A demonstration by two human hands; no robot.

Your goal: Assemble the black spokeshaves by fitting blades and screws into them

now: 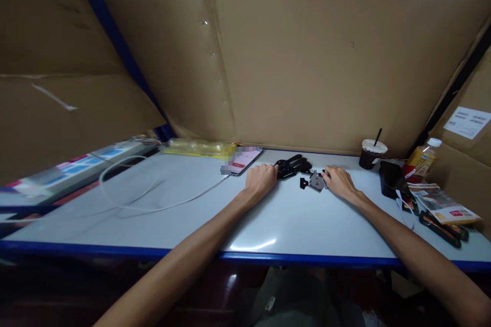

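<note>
My left hand point(261, 178) is curled closed at the left end of a black part with long, finger-like prongs point(293, 166), which lies on the white table point(184, 230). My right hand point(339, 182) is closed too, its fingertips at the edge of a grey metal plate point(317, 182). A dark bit shows at those fingertips, too small to name. Between the hands, left of the plate, lies a small black piece point(304, 183).
A phone point(243, 160) on a white cable lies left, before a yellow-edged clear package point(199, 147). To the right stand an iced drink cup point(371, 154) and a juice bottle point(421, 161). Near them are a black case point(392, 179), a snack packet point(445, 203) and black-handled tools point(440, 229).
</note>
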